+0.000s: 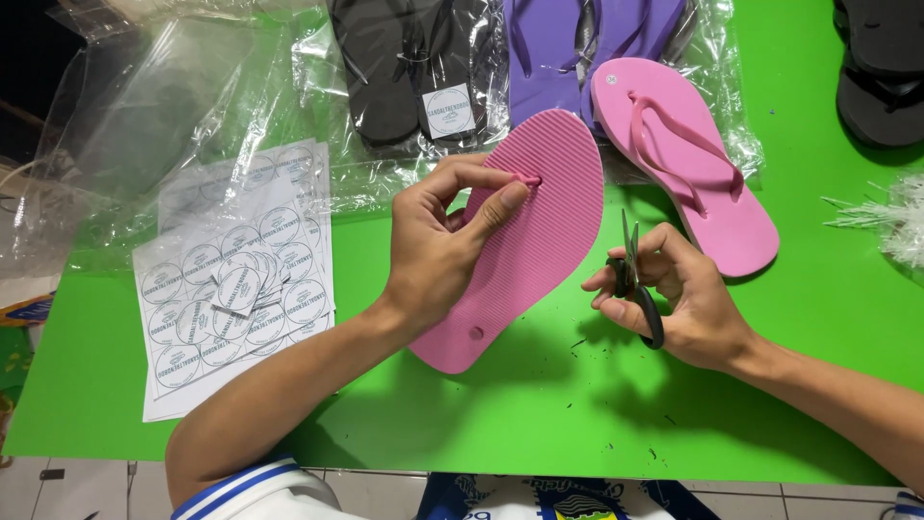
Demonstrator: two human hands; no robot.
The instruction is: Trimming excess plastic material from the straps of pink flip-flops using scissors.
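Left hand [445,246] closes its thumb and forefinger on the small pink strap plug that pokes out of the ribbed sole of a pink flip-flop [539,221], which lies sole up near the middle of the green surface [539,404]. Its underside is grooved in fine parallel lines, the broad toe end points to about 1 o'clock, the narrower heel end to about 7 o'clock, and a small round hole shows near the heel. Right hand [688,299], at 3 o'clock from the sandal and just beside it, grips a pair of black-handled scissors [635,279] with fingers through the loops, the blades nearly together and pointing up towards 12 o'clock. At 2 o'clock lies the second pink flip-flop [712,202], strap side up, its toe end resting on clear plastic wrap. At 12 o'clock are purple flip-flops [549,58] in a clear bag, and at 11 o'clock black flip-flops [404,67] in another bag that carries a round white label. Sheets of round white stickers [231,279] lie at 9 o'clock, some cut loose and stacked on top. More dark sandals [881,77] sit at the far 2 o'clock corner, with a bundle of clear plastic ties [885,217] below them.
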